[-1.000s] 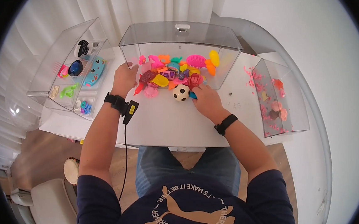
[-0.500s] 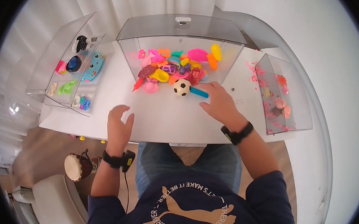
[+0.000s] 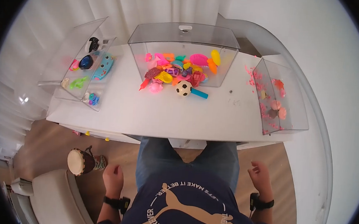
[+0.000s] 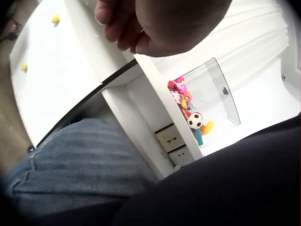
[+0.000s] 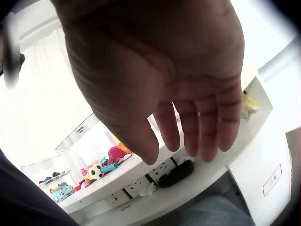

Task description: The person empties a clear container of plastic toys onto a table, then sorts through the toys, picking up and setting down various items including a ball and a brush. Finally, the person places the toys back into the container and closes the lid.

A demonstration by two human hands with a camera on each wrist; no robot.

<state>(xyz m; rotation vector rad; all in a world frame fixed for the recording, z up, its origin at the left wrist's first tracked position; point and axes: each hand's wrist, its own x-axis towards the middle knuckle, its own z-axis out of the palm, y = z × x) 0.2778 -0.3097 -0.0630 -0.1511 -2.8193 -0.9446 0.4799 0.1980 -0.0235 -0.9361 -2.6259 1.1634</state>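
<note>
Down beside the person's left thigh hangs the left hand [image 3: 113,178], fingers loosely curled around nothing. The right hand [image 3: 261,178] hangs at the other side; in the right wrist view its palm shows with fingers relaxed and holding nothing. On the table, away from both hands, a pile of small colourful plastic toys [image 3: 164,76] lies in and before a clear box [image 3: 222,71]. In front of the pile sits a black-and-white toy football [image 3: 184,88], with a blue bar [image 3: 199,93] against its right side. A pink toy hairbrush [image 3: 199,59] lies at the back of the heap.
To the left, a clear case [image 3: 86,99] holds a blue toy [image 3: 103,66] and other small items. Another clear box [image 3: 295,116] with pink bits stands on the right of the white table [image 3: 162,115]. A drum [image 3: 76,162] and a beige chair [image 3: 57,195] are on the floor.
Both hands have drawn back from the toys and table to the person's sides. The right hand has let go of the blue bar, which stays beside the football.
</note>
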